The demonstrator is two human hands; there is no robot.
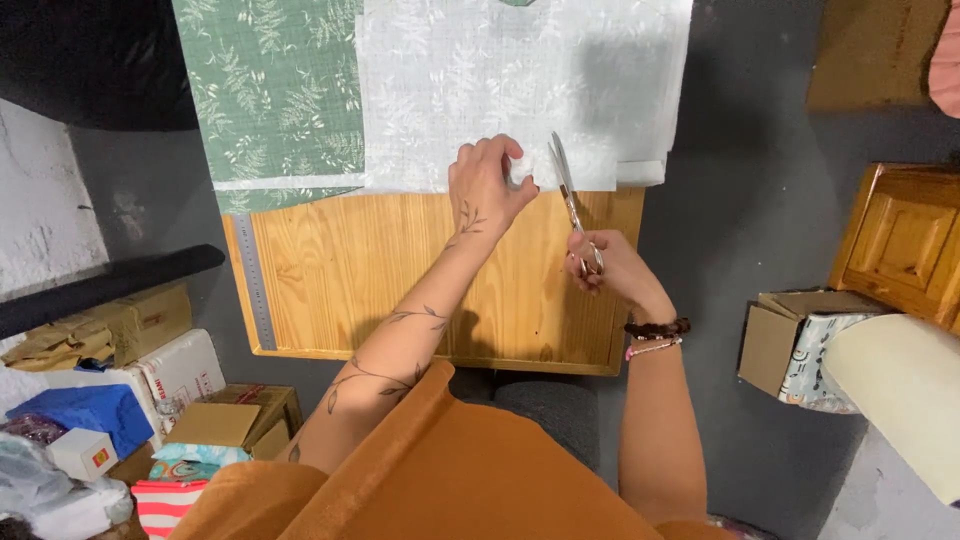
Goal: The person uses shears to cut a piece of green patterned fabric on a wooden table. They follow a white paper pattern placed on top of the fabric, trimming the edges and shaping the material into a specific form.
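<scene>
Nearest the camera, two bare forearms are stretched forward over a wooden worktop (400,290). The right hand (612,268), with two beaded bracelets (656,337) worn at the wrist, is closed through the handles of one pair of scissors (570,195), whose blades are parted and pointed away at the near edge of a white leaf-patterned fabric (500,90). The left hand (487,180) is laid just beside the blades, its fingers curled and pinching a fold of that fabric at its near edge. A metal ruler (253,280) is seen along the worktop's left edge. The far part of the worktop is covered by the white fabric, with a green leaf-patterned fabric (275,95) lying under it toward the far left corner. On the floor to the left, several brown cardboard boxes (150,320), one white box (185,365) with red print and a blue cloth (90,412) are stacked; to the right, one open cardboard box (790,335) holding a patterned roll is seen.
</scene>
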